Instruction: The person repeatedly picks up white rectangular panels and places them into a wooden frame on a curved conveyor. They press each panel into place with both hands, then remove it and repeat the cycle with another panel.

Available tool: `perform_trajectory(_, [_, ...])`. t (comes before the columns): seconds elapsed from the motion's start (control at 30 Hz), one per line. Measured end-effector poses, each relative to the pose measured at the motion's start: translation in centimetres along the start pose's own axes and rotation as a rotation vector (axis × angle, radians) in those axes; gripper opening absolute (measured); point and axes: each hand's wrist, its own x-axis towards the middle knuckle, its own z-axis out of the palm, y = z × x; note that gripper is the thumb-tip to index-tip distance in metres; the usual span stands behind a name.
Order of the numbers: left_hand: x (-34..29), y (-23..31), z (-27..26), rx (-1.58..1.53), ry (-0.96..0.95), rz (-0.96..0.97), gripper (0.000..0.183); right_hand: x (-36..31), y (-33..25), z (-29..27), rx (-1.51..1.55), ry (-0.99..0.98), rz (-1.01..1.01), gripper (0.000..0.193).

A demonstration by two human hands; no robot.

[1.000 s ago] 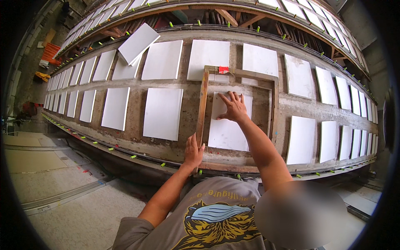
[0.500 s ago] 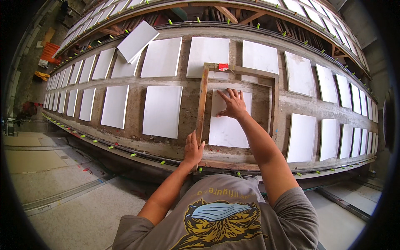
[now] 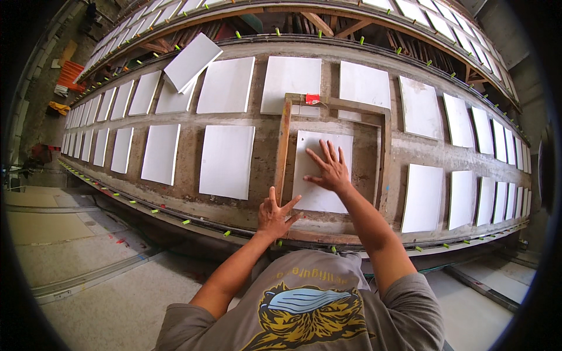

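A rectangular wooden frame [image 3: 283, 146] lies on the long table in front of me, with a red patch [image 3: 312, 99] on its far rail. Within its outline is a white sheet [image 3: 325, 200]. My right hand [image 3: 329, 169] rests over that sheet, palm down and fingers spread. Whether a thin mesh lies between hand and sheet I cannot tell. At the frame's near left corner is my left hand [image 3: 275, 215], its fingers splayed and nothing held in it.
More white sheets [image 3: 227, 162] lie in two rows along the table. One tilted sheet [image 3: 192, 62] overlaps another at the far left. Small green pegs [image 3: 227, 233] line the table's edges. Beyond stands a second table with white sheets [image 3: 442, 24].
My right hand has slid nearer to me over the sheet. The left hand's fingers have spread away from the frame's left rail. The view has shifted slightly.
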Motion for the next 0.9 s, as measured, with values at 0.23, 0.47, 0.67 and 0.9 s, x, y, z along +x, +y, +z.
perform_trajectory(0.23, [0.5, 0.6, -0.3, 0.074, -0.139, -0.054, 0.066, -4.8, -1.6, 1.6, -0.027, 0.04, -0.036, 0.091])
perform_trajectory(0.47, [0.5, 0.6, -0.5, 0.157, -0.116, -0.017, 0.061, 4.2, 2.7, 1.1, -0.014, 0.17, 0.161, 0.084])
perform_trajectory(0.67, [0.8, 0.5, -0.6, 0.172, -0.11, 0.005, 0.062, 6.3, 2.9, 0.6, -0.029, 0.162, 0.235, 0.079])
perform_trajectory(0.9, [0.5, 0.8, -0.6, 0.168, -0.14, -0.039, 0.064, -1.6, -4.1, 3.7, 0.11, 0.102, -0.023, 0.076])
